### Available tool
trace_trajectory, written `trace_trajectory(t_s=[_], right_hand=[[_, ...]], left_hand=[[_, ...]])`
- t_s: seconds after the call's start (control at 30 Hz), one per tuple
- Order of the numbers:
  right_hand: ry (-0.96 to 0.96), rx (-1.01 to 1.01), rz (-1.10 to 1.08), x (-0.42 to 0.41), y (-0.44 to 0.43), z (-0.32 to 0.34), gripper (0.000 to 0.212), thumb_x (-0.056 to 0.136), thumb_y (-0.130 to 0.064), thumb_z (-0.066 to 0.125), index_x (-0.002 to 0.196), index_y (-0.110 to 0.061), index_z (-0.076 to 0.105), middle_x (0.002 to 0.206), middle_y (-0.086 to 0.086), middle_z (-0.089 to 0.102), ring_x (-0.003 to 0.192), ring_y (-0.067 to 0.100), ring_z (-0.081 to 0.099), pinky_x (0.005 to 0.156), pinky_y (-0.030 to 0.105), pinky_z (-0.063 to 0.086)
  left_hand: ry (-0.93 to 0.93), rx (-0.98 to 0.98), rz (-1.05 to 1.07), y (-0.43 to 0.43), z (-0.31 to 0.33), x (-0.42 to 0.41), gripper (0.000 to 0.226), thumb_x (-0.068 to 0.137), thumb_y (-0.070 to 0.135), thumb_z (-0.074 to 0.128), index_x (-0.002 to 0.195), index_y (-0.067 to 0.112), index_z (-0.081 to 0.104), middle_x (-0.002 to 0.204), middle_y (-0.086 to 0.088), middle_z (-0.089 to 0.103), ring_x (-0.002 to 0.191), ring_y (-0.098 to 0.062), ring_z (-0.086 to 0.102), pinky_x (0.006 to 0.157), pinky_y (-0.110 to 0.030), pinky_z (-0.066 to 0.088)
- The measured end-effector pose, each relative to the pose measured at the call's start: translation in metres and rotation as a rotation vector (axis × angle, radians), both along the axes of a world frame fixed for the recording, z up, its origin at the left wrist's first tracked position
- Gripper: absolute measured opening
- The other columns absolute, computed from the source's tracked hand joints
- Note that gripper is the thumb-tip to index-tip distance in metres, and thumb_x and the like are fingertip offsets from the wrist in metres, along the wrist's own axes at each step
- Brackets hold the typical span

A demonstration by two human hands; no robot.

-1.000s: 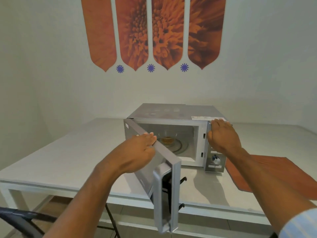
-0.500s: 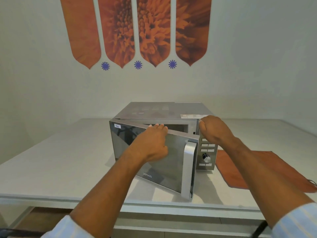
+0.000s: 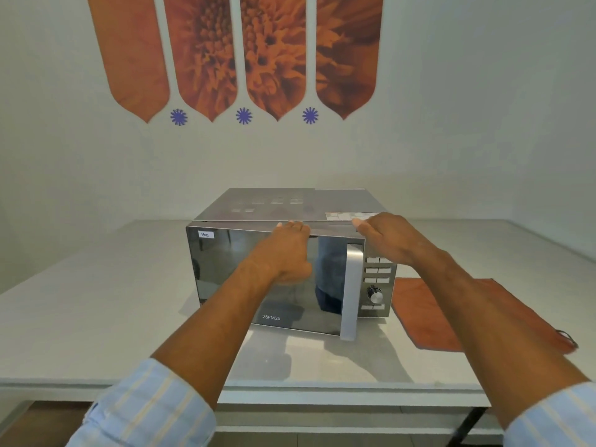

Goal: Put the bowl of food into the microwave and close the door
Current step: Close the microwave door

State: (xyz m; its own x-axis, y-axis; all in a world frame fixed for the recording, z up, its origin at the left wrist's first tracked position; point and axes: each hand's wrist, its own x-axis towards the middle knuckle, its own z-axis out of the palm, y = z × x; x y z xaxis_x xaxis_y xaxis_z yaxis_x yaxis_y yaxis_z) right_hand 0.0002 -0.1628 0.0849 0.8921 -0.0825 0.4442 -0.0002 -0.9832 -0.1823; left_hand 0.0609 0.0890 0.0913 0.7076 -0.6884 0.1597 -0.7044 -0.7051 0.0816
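Mirror-glass microwave door [image 3: 232,279], boxy steel casing

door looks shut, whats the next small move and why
Probably lift both hands away. The microwave door sits flush with the control panel, the left hand is flat on it, and the right hand rests on the top corner.

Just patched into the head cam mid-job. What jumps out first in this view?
The microwave sits mid-table, its dark mirrored door looking shut or nearly so. The left hand is flat against the door's upper part, and the right hand rests on the top right corner above the control panel. Above hangs orange flower wall art, and an orange cloth lies on the table to the right.
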Motion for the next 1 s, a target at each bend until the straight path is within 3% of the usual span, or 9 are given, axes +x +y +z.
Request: trace_trajectory(t_s=[0.1,0.23,0.33,0.47,0.53,0.67,0.83,0.93,1.0], right_hand=[[0.020,-0.053,0.010,0.003,-0.003,-0.002,0.066,0.101,-0.059,0.023,0.082,-0.010,0.064,0.086,0.004,0.067,0.084,0.024,0.062,0.073,0.035,0.048],[0.017,-0.090,-0.016,0.009,-0.004,-0.001,0.040,0.107,-0.040,0.039,0.075,-0.021,0.055,0.079,-0.003,0.055,0.076,0.019,0.055,0.057,0.018,0.029],[0.030,-0.125,-0.066,0.012,-0.003,0.000,0.046,0.107,-0.034,0.042,0.064,-0.018,0.048,0.073,0.003,0.054,0.069,0.023,0.054,0.054,0.024,0.030],[0.070,-0.069,-0.151,0.014,0.001,0.000,0.038,0.106,-0.032,0.045,0.087,-0.007,0.067,0.085,0.010,0.064,0.074,0.027,0.059,0.068,0.033,0.047],[0.104,-0.123,-0.177,0.015,0.003,-0.002,0.033,0.105,-0.027,0.048,0.086,-0.009,0.067,0.083,0.005,0.058,0.072,0.022,0.054,0.064,0.028,0.039],[0.037,-0.078,-0.211,0.018,0.004,-0.003,0.046,0.100,-0.023,0.056,0.057,-0.023,0.040,0.065,-0.004,0.041,0.060,0.018,0.047,0.050,0.022,0.025],[0.049,-0.094,-0.267,0.018,0.009,-0.003,0.035,0.099,-0.018,0.056,0.064,-0.017,0.051,0.062,-0.006,0.039,0.060,0.018,0.050,0.050,0.024,0.024],[0.033,-0.082,-0.275,0.019,0.010,-0.004,0.048,0.099,-0.019,0.058,0.056,-0.024,0.040,0.061,-0.006,0.038,0.052,0.007,0.036,0.049,0.021,0.021],[0.030,-0.072,-0.295,0.020,0.012,-0.004,0.045,0.100,-0.020,0.059,0.058,-0.020,0.043,0.059,-0.006,0.038,0.051,0.005,0.034,0.048,0.020,0.020]], left_hand=[[-0.017,0.002,0.002,-0.004,-0.001,0.005,0.080,0.092,0.020,0.061,0.163,0.000,0.029,0.172,-0.020,0.032,0.161,-0.033,0.027,0.132,-0.043,0.015],[-0.014,-0.007,0.000,-0.008,-0.005,0.014,0.087,0.086,0.017,0.061,0.165,0.001,0.026,0.174,-0.019,0.028,0.163,-0.033,0.023,0.133,-0.044,0.015],[-0.024,-0.007,-0.006,-0.011,-0.007,0.020,0.087,0.085,0.017,0.060,0.164,0.001,0.026,0.174,-0.019,0.029,0.162,-0.033,0.023,0.134,-0.046,0.016],[-0.041,-0.016,-0.011,-0.013,-0.010,0.026,0.087,0.084,0.017,0.060,0.163,0.000,0.027,0.172,-0.020,0.031,0.161,-0.034,0.025,0.133,-0.045,0.015],[-0.047,-0.012,-0.016,-0.014,-0.012,0.028,0.088,0.086,0.019,0.060,0.165,0.002,0.023,0.175,-0.018,0.026,0.163,-0.033,0.021,0.134,-0.045,0.012],[-0.060,-0.007,-0.013,-0.016,-0.015,0.032,0.091,0.089,0.022,0.060,0.167,0.005,0.018,0.178,-0.016,0.018,0.166,-0.032,0.015,0.134,-0.045,0.008],[-0.069,-0.008,-0.015,-0.017,-0.018,0.035,0.092,0.088,0.023,0.059,0.168,0.005,0.017,0.179,-0.016,0.016,0.166,-0.031,0.013,0.136,-0.044,0.008],[-0.080,-0.014,-0.013,-0.018,-0.018,0.036,0.092,0.089,0.023,0.059,0.168,0.004,0.017,0.179,-0.016,0.016,0.166,-0.030,0.014,0.136,-0.043,0.008],[-0.083,-0.018,-0.010,-0.018,-0.020,0.037,0.093,0.089,0.024,0.060,0.168,0.005,0.016,0.179,-0.015,0.016,0.166,-0.030,0.014,0.135,-0.043,0.008]])
